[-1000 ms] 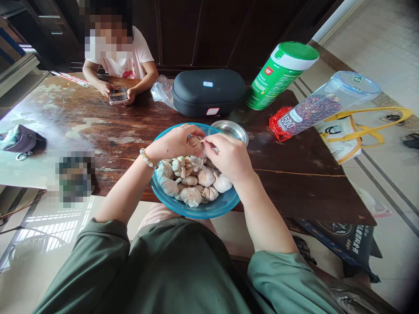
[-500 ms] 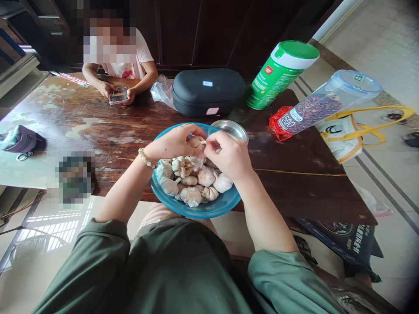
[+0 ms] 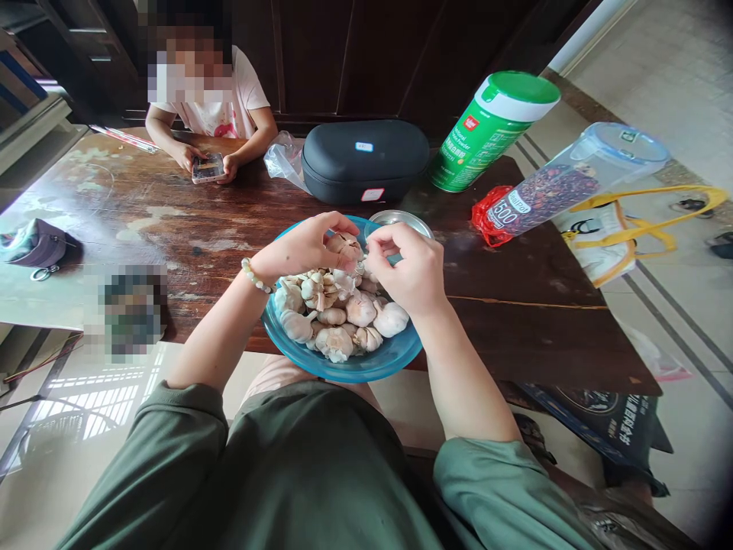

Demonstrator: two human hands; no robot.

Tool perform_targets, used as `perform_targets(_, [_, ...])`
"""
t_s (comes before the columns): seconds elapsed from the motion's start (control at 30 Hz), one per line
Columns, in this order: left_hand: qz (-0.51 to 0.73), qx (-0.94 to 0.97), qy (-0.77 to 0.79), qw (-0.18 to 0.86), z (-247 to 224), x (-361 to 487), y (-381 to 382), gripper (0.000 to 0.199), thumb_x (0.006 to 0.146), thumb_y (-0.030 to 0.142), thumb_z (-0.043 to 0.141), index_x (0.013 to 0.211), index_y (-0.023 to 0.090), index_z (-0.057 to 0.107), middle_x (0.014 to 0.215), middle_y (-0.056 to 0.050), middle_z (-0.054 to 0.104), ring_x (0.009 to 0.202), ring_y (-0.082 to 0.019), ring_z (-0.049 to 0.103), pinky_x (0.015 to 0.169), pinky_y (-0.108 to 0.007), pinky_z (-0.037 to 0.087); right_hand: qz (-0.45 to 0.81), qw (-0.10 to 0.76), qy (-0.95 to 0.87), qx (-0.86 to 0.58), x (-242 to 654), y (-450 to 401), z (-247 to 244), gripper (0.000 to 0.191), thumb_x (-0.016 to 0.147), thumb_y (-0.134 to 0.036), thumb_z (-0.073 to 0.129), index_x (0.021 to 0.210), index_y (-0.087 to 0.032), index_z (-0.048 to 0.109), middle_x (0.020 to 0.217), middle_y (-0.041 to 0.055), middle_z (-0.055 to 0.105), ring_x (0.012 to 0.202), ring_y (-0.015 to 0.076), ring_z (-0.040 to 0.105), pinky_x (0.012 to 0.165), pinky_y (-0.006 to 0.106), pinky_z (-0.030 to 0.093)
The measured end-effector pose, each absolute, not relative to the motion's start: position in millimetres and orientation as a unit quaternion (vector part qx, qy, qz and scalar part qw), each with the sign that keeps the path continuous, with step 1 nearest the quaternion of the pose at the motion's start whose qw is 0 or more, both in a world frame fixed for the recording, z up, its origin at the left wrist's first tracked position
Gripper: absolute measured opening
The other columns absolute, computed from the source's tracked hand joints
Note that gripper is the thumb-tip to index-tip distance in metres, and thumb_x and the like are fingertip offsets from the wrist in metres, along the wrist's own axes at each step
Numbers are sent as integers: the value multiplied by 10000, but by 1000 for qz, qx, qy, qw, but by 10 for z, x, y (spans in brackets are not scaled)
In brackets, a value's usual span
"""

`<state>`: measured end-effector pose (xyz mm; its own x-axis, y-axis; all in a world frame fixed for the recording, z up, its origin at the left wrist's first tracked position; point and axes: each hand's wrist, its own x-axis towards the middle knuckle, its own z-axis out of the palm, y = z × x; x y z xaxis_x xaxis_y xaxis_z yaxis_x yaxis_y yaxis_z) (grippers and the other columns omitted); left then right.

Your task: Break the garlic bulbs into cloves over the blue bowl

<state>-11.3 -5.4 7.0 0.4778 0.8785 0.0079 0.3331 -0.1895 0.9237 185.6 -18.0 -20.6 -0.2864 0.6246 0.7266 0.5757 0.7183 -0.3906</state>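
In the head view, the person's left hand (image 3: 303, 248) was above the bowl at about 12 o'clock, and its fingers were curved together and clamped on one garlic bulb (image 3: 343, 246), which was held just over the bowl rim. The right hand (image 3: 409, 269) was beside it at about 1 o'clock. Its thumb and first finger (image 3: 372, 243) were close together near the bulb, but I could not tell if they were pinching a piece of skin or only touching the bulb. The other right fingers were folded toward the palm.

Below the hands, more garlic heads (image 3: 360, 309) lay together in a blue glass bowl (image 3: 343, 370), which stood on a worn dark wooden table (image 3: 515, 336). A small steel dish (image 3: 398, 220) was touching the bowl at about 1 o'clock. A beaded bracelet (image 3: 255, 276) was on the left wrist.

The step in hand seemed to be working the skin or a clove loose from this one bulb. In my judgement, the next move called for the right fingers to take a firm pinch on it while the left hand kept the bulb steady.

Farther away at 12 o'clock, another person (image 3: 209, 99) held a phone (image 3: 208, 167) at the table edge, beside a black zip case (image 3: 363, 160).
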Motion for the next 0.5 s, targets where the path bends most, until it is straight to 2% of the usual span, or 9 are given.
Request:
perform_targets(0.1, [299, 717, 431, 459, 46, -127, -37, 617, 640, 281, 812, 1197, 120, 601, 1111, -83, 647, 869, -151, 590, 804, -298, 489, 32, 458, -807, -370, 1861, -174, -202, 149, 851, -104, 521, 897, -211, 615, 849, 25, 713, 673, 159, 667, 619, 269, 549])
perform_targets(0.17, [308, 720, 448, 432, 32, -134, -26, 650, 620, 261, 817, 1218, 127, 602, 1194, -106, 603, 913, -162, 586, 834, -313, 492, 33, 451, -815, -361, 1861, -169, -202, 135, 864, -107, 537, 897, -202, 627, 840, 29, 713, 677, 159, 665, 621, 270, 548])
perform_targets(0.27, [313, 726, 465, 399, 26, -131, -22, 636, 598, 232, 819, 1191, 128, 617, 1220, -122, 563, 968, -179, 573, 860, -321, 494, 40, 437, -828, -350, 1854, -167, -206, 86, 887, -133, 569, 903, -192, 630, 845, 38, 713, 717, 169, 680, 648, 278, 556])
perform_targets(0.37, [314, 717, 450, 430, 22, -113, -33, 583, 615, 236, 802, 1144, 129, 581, 1101, -85, 603, 862, -148, 574, 753, -283, 493, 29, 430, -835, -342, 1844, -173, -211, 44, 912, -188, 598, 944, -182, 627, 889, 56, 722, 783, 187, 698, 692, 293, 566])
perform_targets(0.5, [311, 712, 424, 465, -27, -90, -39, 555, 620, 245, 797, 1085, 158, 508, 856, 16, 604, 728, -112, 555, 632, -223, 438, -13, 420, -840, -342, 1839, -182, -213, 61, 929, -236, 602, 960, -188, 622, 875, 54, 720, 784, 195, 698, 684, 298, 560])
